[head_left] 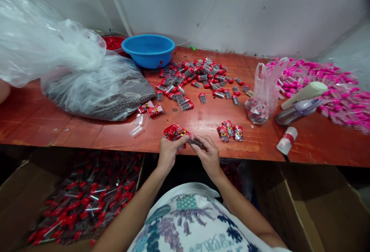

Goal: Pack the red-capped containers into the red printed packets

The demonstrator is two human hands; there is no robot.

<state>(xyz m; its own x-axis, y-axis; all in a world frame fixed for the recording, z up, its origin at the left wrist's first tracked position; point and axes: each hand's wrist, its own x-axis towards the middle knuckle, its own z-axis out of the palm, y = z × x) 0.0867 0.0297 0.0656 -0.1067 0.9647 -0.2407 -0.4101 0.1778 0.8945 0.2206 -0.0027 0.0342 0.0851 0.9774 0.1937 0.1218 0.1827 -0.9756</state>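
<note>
My left hand [168, 152] is closed on a red printed packet [175, 131] at the table's front edge. Between the fingers and thumb of my right hand [208, 155] is a small container of dark beads [197, 143], right beside the packet. Whether the container touches the packet's opening I cannot make out. To the right lie several flat red packets [230, 130]. Two clear empty tubes [137, 131] lie to the left, below a pair of red packets [155, 111]. Farther back spreads a pile of red-capped bead containers [199, 75].
A large clear bag of dark beads [106, 94] slumps at the left, near a blue basin [148, 49]. On the right are a knotted plastic bag [261, 101], a bottle [299, 110], a white roll [287, 141] and pink-capped containers [332, 90]. A box of red-capped tubes [86, 202] sits below.
</note>
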